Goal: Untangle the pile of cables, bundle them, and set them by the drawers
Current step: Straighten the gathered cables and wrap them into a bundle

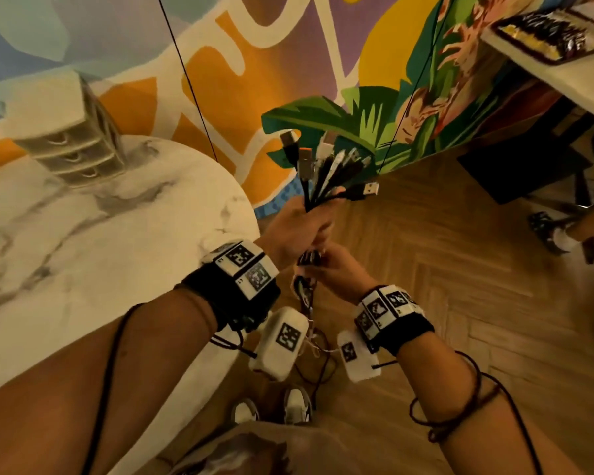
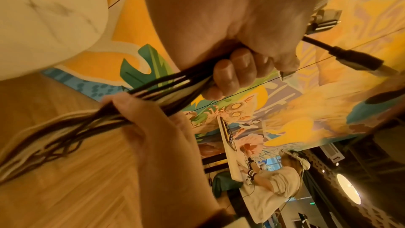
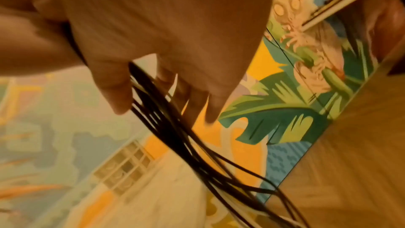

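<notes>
The right hand [image 1: 336,265] sits nearest, just below the left hand [image 1: 295,228]. In the left wrist view its fingers curl round the cables [image 2: 153,86], a short way down from the other grip. The right wrist view is blurred and shows those fingers [image 3: 197,103] looser, with black strands running between them, so the hold looks light: more a guide than a clamp.

Just above it, the left hand is closed in a fist round the same cables, close under the plugs [image 1: 326,162], which fan out above that fist. The free lengths hang below the right hand toward the floor [image 1: 443,269], where some strands look crossed.

The step in hand seems to be combing the strands straight before bundling. Done well, the left fist would stay firm near the plugs so the ends keep level, while the right hand slides down loosely, letting crossed strands part rather than tighten. A snag should be eased apart, not pulled through.

The tabletop [image 1: 83,234] lies left of the left hand, and the drawers [image 1: 72,145] stand on its far side, well apart from the cables.
</notes>
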Demonstrator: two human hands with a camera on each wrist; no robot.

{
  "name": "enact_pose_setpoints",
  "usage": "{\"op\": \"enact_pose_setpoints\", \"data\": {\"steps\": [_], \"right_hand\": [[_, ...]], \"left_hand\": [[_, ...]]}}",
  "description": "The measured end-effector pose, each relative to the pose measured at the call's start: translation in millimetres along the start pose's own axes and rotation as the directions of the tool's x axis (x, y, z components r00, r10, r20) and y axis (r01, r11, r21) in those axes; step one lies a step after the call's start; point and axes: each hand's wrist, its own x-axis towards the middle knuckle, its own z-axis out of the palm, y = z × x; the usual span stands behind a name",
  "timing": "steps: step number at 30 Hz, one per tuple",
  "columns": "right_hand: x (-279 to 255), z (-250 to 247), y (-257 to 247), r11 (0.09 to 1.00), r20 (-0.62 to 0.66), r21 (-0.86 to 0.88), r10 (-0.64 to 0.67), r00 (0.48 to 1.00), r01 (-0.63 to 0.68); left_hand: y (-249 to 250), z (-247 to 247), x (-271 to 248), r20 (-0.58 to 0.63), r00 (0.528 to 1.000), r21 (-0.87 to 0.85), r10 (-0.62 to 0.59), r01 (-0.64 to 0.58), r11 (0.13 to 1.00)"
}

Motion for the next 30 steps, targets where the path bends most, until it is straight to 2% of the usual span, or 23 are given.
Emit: {"op": "enact_pose_setpoints", "data": {"steps": [3,5,7,10,11,12,14,16,17,20,21,24,26,28,30], "right_hand": [[-3,14,-8,0.994,-0.001,0.092,0.056,0.998,-0.056],[-3,20,-5,0.985,-0.04,0.105,0.145,0.989,-0.14],[0,21,-6,0.986,-0.038,0.065,0.155,0.987,-0.152],[6,7,-22,0.996,0.137,-0.058,0.082,0.987,-0.074],[8,-1,-31,0.999,0.144,-0.014,0.033,0.989,-0.031],[10,-10,-45,0.997,0.074,0.078,-0.001,0.997,-0.004],[13,-30,-79,0.943,-0.168,0.33,0.004,0.986,0.052],[15,-44,-113,0.835,-0.213,0.541,0.024,0.977,0.097],[15,-46,-125,0.828,-0.188,0.551,0.002,0.982,0.104],[7,-34,-150,0.952,-0.139,0.253,-0.14,0.98,0.172],[7,-30,-150,0.957,-0.154,0.191,-0.189,0.97,0.217],[7,-28,-150,0.958,-0.158,0.144,-0.226,0.961,0.249],[10,-32,-154,0.962,-0.177,0.017,-0.265,0.948,0.272],[13,-34,-162,0.931,-0.18,-0.13,-0.361,0.915,0.342],[15,-33,-170,0.904,-0.121,-0.23,-0.393,0.911,0.36]], "left_hand": [[7,-8,1,-0.018,0.999,-0.015,0.03,-0.03,0.999],[13,-13,2,-0.053,0.997,-0.025,0.063,-0.064,0.998],[13,-15,2,-0.109,0.992,-0.041,0.061,-0.066,0.997],[4,-21,6,-0.207,0.977,-0.029,0.045,-0.052,0.998],[2,-23,5,-0.235,0.971,0.001,0.045,-0.046,0.999],[-1,-25,4,-0.255,0.966,0.041,0.045,-0.036,0.998],[-3,-26,0,-0.271,0.962,0.105,0.037,-0.008,0.994],[-5,-23,-2,-0.267,0.963,0.153,0.041,0.001,0.988],[-7,-21,-1,-0.263,0.964,0.185,0.047,0.002,0.983],[-3,-22,4,-0.285,0.954,0.274,0.091,-0.01,0.962],[0,-24,3,-0.287,0.951,0.282,0.114,-0.03,0.959],[3,-27,-3,-0.267,0.95,0.262,0.162,-0.091,0.961],[1,-29,-6,-0.265,0.947,0.263,0.182,-0.111,0.958],[0,-32,-7,-0.263,0.949,0.303,0.171,-0.087,0.949],[0,-33,-8,-0.242,0.959,0.334,0.147,-0.06,0.941]]}}
